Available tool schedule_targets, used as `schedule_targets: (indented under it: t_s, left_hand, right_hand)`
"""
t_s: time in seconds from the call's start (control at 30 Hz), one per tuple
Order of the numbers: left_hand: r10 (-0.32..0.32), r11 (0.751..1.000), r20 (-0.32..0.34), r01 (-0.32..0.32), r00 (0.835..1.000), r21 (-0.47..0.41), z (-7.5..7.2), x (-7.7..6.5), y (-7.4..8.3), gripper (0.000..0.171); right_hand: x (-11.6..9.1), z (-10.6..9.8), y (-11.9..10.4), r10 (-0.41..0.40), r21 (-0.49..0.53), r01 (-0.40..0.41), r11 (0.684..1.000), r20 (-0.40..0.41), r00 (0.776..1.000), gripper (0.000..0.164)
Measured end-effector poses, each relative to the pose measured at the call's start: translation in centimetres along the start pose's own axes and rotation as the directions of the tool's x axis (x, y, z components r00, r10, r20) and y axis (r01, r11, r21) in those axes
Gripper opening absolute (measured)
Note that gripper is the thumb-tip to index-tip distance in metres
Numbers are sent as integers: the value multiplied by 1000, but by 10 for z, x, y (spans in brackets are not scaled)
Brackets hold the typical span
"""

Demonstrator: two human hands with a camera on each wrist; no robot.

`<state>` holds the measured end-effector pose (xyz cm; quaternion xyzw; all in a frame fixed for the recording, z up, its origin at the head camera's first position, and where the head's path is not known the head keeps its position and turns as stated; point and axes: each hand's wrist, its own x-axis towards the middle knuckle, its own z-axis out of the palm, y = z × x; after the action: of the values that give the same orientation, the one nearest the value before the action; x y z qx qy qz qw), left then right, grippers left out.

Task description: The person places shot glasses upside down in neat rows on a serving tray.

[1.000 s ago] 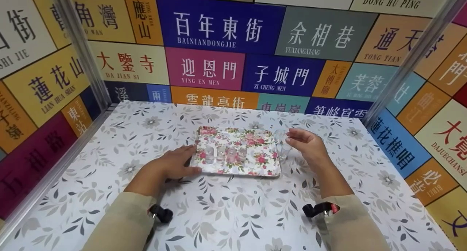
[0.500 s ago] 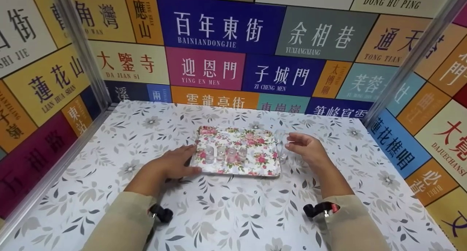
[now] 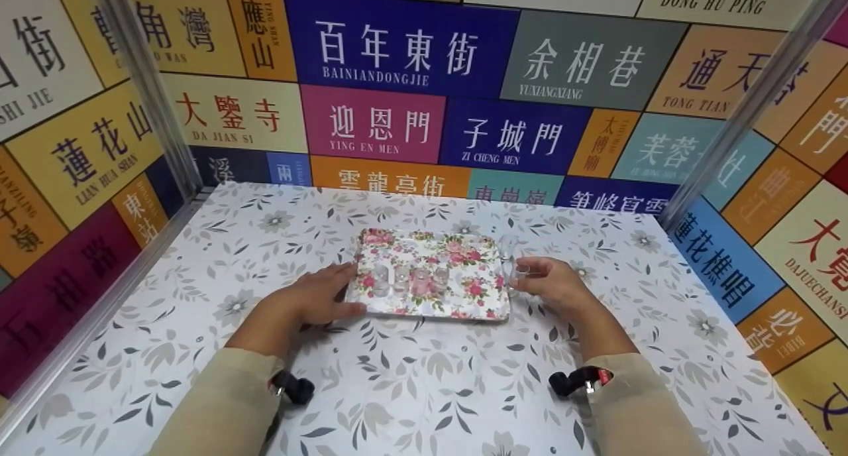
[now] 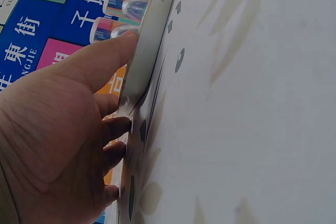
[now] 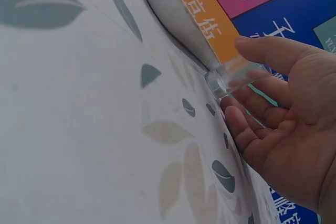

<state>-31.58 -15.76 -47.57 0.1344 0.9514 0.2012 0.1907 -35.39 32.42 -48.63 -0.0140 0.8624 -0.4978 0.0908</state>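
White floral tray (image 3: 416, 252), four glasses (image 3: 420, 282) inside

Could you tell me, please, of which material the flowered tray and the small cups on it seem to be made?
The tray looks like hard plastic, perhaps melamine, with a smooth finish: its side is evenly pale and the pattern looks printed. The small cups look clear and glossy, with the pattern showing through and bright glints; glass or plastic, I cannot tell.
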Motion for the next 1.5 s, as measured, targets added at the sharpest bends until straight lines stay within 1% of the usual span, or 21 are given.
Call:
schedule_targets:
  t_s: [0.1,0.2,0.37,0.6,0.77,0.87,1.0,1.23,1.33,1.5]
  left_hand:
    - [-4,1000,4,4,1000,-2,0,1,0,104]
    - [-10,1000,7,10,1000,-6,0,2,1,105]
    - [-18,1000,7,18,1000,-11,1,1,1,105]
    - [-4,1000,3,4,1000,-16,1,1,0,105]
    - [2,1000,0,-2,1000,-14,1,2,-1,106]
    - [2,1000,-4,-2,1000,-10,1,2,-2,106]
    - [-14,1000,1,14,1000,-14,2,2,-3,107]
    - [-19,1000,2,19,1000,-17,2,3,-3,108]
    - [-24,1000,4,24,1000,-17,2,3,-2,109]
    - [-39,999,3,39,999,-19,2,2,-1,108]
  right_hand:
    - [1,0,2,-6,-126,2,992,-30,1000,65]
    - [3,1,3,-9,-208,0,978,-42,999,64]
    - [5,1,5,-5,-244,-7,970,-49,999,61]
    - [4,1,5,-12,-272,-6,962,-64,998,56]
    - [1,0,1,0,-232,-13,973,-58,998,54]
    - [-1,-1,-2,21,-177,-29,984,-48,999,56]
    - [-2,-1,-6,53,-83,-58,995,-57,997,58]
    - [-6,-1,-17,46,12,-45,999,-83,996,58]
    - [-7,-3,-22,55,19,-54,998,-98,994,57]
    - [-10,-8,-33,81,12,-80,997,-109,991,61]
